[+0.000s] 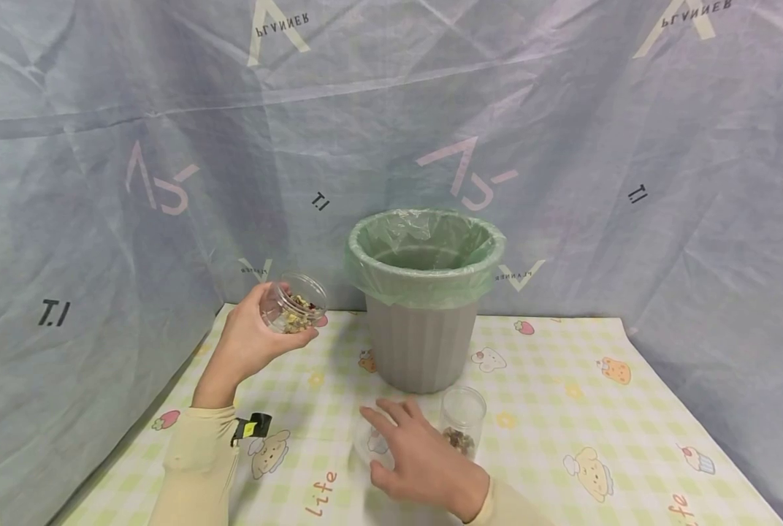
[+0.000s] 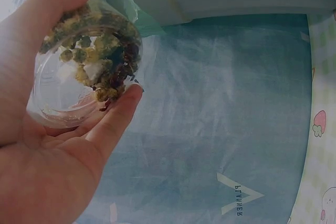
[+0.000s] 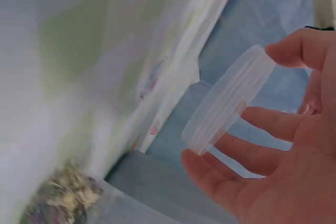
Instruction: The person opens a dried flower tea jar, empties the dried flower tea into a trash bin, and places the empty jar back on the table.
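Note:
My left hand (image 1: pixel 243 340) grips a clear plastic jar (image 1: pixel 293 305), held up off the table left of the bin and tilted with its mouth toward the bin. Yellowish dried flower buds and dark red pieces (image 2: pixel 100 59) lie inside it. Low over the table, my right hand (image 1: pixel 427 456) holds a translucent round lid (image 3: pixel 229 100) by its rim, thumb at one side and fingers at the other. Close beside that hand stands a second clear jar (image 1: pixel 464 410) with dried brownish bits at its bottom, partly hidden by the hand.
A grey ribbed bin (image 1: pixel 421 347) with a green plastic liner (image 1: pixel 411 285) stands at the back middle of the table. The checked tablecloth (image 1: pixel 549 467) has cartoon prints. Grey-blue fabric (image 1: pixel 339 139) hangs behind and on both sides.

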{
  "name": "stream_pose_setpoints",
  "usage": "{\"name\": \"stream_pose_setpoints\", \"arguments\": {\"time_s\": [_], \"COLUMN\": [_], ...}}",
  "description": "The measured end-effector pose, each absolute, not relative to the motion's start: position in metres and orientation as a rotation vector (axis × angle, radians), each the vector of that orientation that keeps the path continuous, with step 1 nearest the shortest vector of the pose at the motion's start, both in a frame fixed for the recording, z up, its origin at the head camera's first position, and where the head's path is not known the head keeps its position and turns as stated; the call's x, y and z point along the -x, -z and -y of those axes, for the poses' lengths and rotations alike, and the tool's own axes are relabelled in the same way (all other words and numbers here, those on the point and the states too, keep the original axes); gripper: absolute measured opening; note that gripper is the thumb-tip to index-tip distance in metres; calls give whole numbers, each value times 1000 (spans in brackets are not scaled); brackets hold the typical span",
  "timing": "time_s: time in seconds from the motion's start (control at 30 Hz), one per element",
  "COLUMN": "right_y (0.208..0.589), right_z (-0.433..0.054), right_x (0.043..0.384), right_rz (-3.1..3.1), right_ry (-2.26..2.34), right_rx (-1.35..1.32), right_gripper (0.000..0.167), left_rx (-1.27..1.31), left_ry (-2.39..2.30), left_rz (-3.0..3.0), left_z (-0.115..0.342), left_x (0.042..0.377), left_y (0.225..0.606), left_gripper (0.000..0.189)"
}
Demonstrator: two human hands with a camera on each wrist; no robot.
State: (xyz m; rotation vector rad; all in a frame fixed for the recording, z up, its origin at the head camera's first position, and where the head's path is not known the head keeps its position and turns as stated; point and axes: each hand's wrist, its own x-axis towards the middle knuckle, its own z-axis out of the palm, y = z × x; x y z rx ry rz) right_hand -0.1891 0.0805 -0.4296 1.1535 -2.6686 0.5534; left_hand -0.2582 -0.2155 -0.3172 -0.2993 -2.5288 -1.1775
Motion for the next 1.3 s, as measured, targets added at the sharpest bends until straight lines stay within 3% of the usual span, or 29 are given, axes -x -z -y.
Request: {"name": "stream_pose_setpoints", "arguments": {"time_s": [1.3], "right_y": [449], "right_z": [-79], "right_x": [193], "right_rz": [2965], "right_ry": [-378], "right_rx": [-1031], "right_gripper": [58], "left_rx": [318], "left_ry": [1205], "left_rz": [2523], "left_z": [215], "left_x": [261], "left_y": [320], "left_gripper": [102]}}
